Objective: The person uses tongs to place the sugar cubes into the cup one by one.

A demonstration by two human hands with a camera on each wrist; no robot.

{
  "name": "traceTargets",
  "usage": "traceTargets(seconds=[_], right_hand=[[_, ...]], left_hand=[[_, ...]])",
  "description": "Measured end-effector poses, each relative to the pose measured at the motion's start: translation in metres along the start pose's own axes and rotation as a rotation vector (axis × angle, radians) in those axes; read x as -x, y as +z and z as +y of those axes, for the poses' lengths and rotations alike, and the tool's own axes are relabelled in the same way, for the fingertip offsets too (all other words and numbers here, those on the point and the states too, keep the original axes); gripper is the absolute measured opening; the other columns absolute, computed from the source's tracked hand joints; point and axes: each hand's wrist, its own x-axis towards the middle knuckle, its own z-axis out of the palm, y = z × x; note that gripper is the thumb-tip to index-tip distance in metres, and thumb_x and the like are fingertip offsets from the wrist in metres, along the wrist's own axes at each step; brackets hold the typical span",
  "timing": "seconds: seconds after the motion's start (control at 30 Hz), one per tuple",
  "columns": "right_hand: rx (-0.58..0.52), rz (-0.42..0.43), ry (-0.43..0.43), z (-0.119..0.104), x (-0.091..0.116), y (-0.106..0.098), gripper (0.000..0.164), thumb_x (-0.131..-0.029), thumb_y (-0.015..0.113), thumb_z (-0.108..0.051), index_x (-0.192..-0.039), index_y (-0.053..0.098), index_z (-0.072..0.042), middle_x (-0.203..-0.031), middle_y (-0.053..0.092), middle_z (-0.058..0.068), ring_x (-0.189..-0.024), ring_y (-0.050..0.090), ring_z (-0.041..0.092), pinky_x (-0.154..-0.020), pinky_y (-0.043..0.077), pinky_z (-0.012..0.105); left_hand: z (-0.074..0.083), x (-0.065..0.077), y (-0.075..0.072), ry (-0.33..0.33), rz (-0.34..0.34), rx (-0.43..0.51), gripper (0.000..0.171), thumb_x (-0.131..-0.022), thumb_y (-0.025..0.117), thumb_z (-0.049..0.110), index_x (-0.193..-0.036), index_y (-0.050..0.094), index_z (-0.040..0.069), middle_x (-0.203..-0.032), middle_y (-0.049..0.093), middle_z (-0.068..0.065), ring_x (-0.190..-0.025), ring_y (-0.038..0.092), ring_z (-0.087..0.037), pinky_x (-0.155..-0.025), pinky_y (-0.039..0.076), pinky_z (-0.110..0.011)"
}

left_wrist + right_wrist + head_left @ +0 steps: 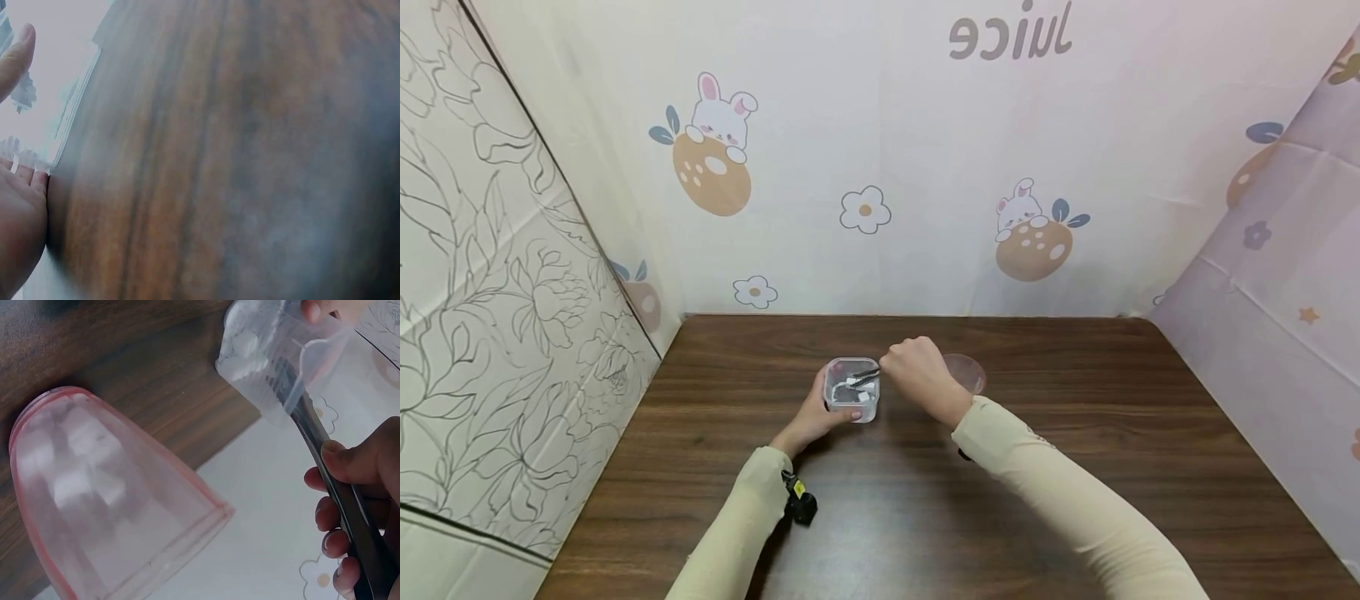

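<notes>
A small clear plastic container (868, 412) stands on the wooden table, with white cube-like pieces (863, 397) inside. My left hand (814, 414) grips it from the left, thumb across the near side and fingers round the far left side. From the other side, my right hand (922, 375) holds black tongs (310, 428), its fingers wrapped round the handle. The tongs' tips reach into the container among the white pieces; whether they pinch one I cannot tell. Just beyond my right hand stands a see-through pink cup (164, 515), with blurred white pieces inside it.
The brown wooden table (880, 517) runs back to a wall with printed cloth (880, 275). Patterned panels stand at left and right. A black wrist device (801, 504) is strapped to the left sleeve. The pink cup (967, 371) stands close behind the right wrist.
</notes>
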Motion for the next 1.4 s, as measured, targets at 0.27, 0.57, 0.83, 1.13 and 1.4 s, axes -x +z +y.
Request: traceTargets(seconds=[0.27,0.57,0.83,1.13,1.4], right_hand=[[0.022,0.001,0.006,-0.007,-0.002,0.007,0.026,-0.071,0.066,0.001,-0.054,0.063,-0.018,-0.052,0.056,-0.002,-0.043,0.049,0.014,-0.041,0.041,0.032],[0.081,-0.057,-0.006,-0.014,-0.008,0.007,0.022,-0.075,0.068,-0.003,-0.059,0.066,-0.018,-0.054,0.057,-0.003,-0.044,0.045,0.010,-0.042,0.042,0.031],[0.083,-0.099,-0.005,-0.019,-0.013,0.009,0.023,-0.076,0.070,-0.005,-0.058,0.065,-0.019,-0.054,0.056,-0.005,-0.044,0.041,0.009,-0.042,0.042,0.030],[0.102,-0.112,-0.009,-0.019,-0.014,0.011,0.023,-0.075,0.071,-0.008,-0.058,0.064,-0.019,-0.054,0.055,-0.005,-0.044,0.038,0.008,-0.041,0.041,0.029],[0.105,-0.088,-0.015,-0.017,-0.013,0.011,0.022,-0.075,0.070,-0.006,-0.059,0.065,-0.020,-0.054,0.056,-0.005,-0.043,0.041,0.008,-0.041,0.041,0.029]], left_hand=[[0.000,0.001,0.000,-0.031,-0.001,-0.018,0.096,-0.078,0.076,0.000,-0.149,0.011,0.000,-0.146,0.027,-0.027,-0.128,0.033,-0.043,-0.106,0.024,-0.053],[0.001,0.000,0.000,-0.015,-0.011,0.011,0.096,-0.077,0.074,-0.004,-0.149,0.009,-0.003,-0.146,0.026,-0.030,-0.128,0.032,-0.045,-0.106,0.023,-0.054],[0.001,0.000,0.000,-0.011,-0.016,0.020,0.096,-0.078,0.074,-0.004,-0.149,0.009,-0.002,-0.147,0.024,-0.030,-0.129,0.030,-0.045,-0.106,0.021,-0.055],[-0.001,-0.002,-0.001,-0.019,-0.013,-0.013,0.096,-0.078,0.075,0.001,-0.149,0.010,0.000,-0.146,0.026,-0.029,-0.129,0.030,-0.044,-0.106,0.023,-0.055],[-0.003,-0.002,-0.002,-0.008,-0.012,0.009,0.098,-0.077,0.075,-0.003,-0.150,0.010,0.000,-0.147,0.024,-0.029,-0.130,0.029,-0.044,-0.107,0.021,-0.054]])
